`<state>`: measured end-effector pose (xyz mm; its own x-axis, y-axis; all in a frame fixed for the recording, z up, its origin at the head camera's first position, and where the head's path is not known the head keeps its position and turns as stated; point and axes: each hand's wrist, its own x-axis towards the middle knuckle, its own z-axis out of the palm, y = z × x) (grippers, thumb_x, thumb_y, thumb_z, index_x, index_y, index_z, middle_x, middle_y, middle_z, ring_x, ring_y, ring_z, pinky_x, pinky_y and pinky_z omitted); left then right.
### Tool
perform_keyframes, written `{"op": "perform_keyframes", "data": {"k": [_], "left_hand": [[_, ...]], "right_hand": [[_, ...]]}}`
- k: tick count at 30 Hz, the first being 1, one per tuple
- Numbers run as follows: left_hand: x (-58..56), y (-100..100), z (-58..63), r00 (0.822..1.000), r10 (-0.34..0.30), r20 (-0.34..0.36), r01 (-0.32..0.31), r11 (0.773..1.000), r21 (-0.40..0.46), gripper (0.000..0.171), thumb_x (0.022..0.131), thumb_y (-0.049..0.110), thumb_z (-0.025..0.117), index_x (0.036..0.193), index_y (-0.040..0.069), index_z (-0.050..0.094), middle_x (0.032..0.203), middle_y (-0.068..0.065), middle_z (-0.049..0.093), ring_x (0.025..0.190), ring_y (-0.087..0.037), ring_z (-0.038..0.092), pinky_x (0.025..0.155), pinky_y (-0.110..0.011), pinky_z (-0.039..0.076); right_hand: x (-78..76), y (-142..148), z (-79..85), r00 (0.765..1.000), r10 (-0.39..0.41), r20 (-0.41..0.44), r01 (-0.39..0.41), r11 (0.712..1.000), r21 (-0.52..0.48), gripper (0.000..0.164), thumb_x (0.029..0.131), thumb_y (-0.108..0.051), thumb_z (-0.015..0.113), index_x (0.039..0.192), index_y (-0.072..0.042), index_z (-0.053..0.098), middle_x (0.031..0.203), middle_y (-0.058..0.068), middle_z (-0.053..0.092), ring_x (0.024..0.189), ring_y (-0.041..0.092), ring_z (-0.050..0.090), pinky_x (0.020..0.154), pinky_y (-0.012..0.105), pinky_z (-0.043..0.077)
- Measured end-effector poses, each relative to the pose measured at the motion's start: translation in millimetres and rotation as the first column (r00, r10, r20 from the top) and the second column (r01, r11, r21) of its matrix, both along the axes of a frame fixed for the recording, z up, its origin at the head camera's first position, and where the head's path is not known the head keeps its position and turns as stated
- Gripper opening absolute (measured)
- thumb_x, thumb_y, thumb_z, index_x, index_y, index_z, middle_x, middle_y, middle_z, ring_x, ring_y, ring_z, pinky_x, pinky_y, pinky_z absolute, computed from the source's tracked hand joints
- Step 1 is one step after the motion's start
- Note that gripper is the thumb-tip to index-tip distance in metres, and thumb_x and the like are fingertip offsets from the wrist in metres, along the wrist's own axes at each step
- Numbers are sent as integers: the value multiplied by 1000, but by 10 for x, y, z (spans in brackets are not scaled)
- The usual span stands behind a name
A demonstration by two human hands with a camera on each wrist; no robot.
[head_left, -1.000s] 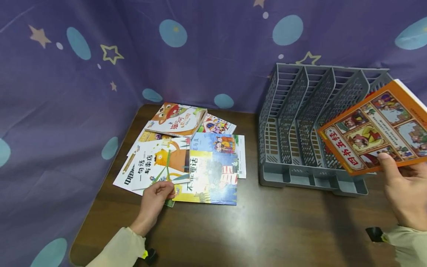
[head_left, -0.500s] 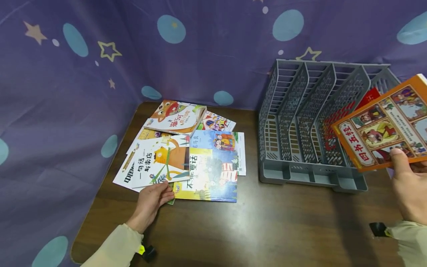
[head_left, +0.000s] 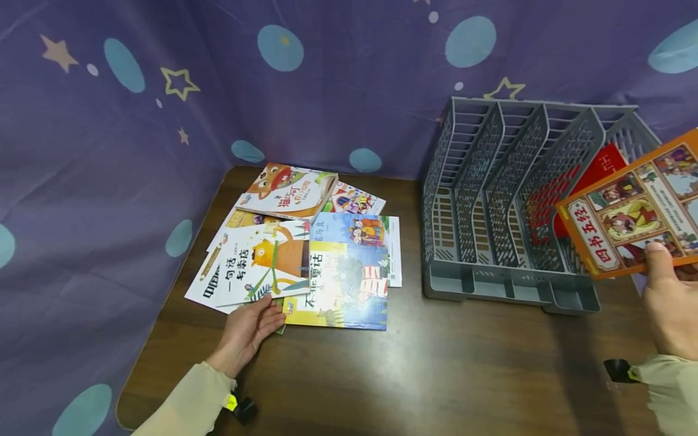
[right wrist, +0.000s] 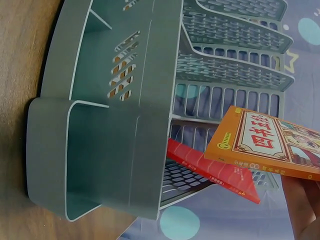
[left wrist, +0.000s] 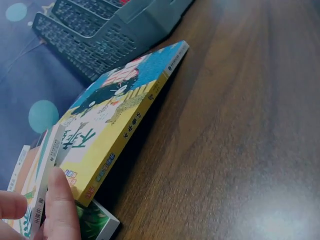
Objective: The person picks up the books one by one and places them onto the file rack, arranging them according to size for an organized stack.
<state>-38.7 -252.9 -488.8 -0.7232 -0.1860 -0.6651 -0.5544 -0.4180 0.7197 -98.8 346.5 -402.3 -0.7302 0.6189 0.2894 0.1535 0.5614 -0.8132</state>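
From here I see the right hand (head_left: 675, 309) clamped on the orange book (head_left: 627, 212), most fingers hidden, the book's right end cut off in the head view. It partly covers a red book (head_left: 600, 166) in the gray rack (head_left: 493, 289), left of that hand. The left hand (head_left: 248, 330) pinches the white book (head_left: 240, 275); glare washes out the yellow-blue book (head_left: 354, 303) to its right.

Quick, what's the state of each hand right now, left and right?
Left hand: closed, pinching the white book with the orange animal.
Right hand: closed, holding the orange book.

Books (head_left: 332, 272) and grey rack (head_left: 518, 163) on brown table (head_left: 463, 363)
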Motion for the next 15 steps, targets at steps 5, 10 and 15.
{"op": "perform_keyframes", "data": {"k": [5,10,15], "left_hand": [[-8,-13,-12,999,44,1,-44,996,76,22,100,19,52,110,0,52,81,-9,69,77,-19,70,82,-33,55],[-23,-27,-23,997,74,-5,-72,987,141,15,99,18,53,103,4,57,81,-8,70,79,-18,70,82,-32,55],[-32,-39,-24,996,93,-5,-90,980,176,14,100,17,51,100,5,59,81,-9,71,81,-18,70,82,-32,55]], "right_hand": [[-9,17,-37,999,-30,15,30,1000,10,42,97,-31,51,138,-26,46,133,2,56,105,-4,53,92,15,42],[-57,47,-55,1000,-28,-4,28,999,-32,41,98,-29,49,139,-25,45,132,1,56,107,-2,53,92,16,42],[-130,68,-97,997,-68,31,70,996,-55,41,98,-30,49,139,-23,47,131,0,56,107,-3,53,94,16,41]]}}
